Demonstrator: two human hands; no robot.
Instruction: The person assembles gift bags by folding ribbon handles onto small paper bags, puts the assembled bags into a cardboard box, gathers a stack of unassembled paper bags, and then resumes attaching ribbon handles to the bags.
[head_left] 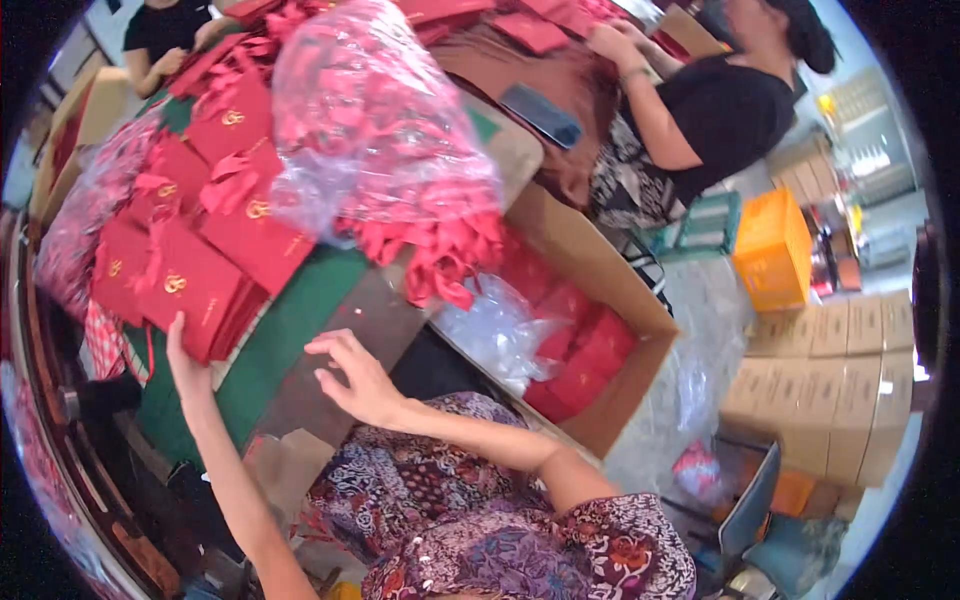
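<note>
A stack of red gift bags (195, 285) with gold emblems and red ribbons lies at the left of the green table top. My left hand (188, 355) is at its near edge, with one finger laid on the top face and the others hidden by the bags. My right hand (355, 382) hovers over the table's near edge, its fingers loosely bent and apart, holding nothing. Beyond it rests a large clear plastic bag (375, 110) full of red ribbon-handled pieces.
A cardboard box (630, 370) with red packages and clear plastic stands to the right. A dark phone (542, 115) lies on brown cloth. One person (740, 110) works at the far right, another (165, 45) at the far left. Stacked cartons (820, 400) and an orange box (773, 248) stand farther right.
</note>
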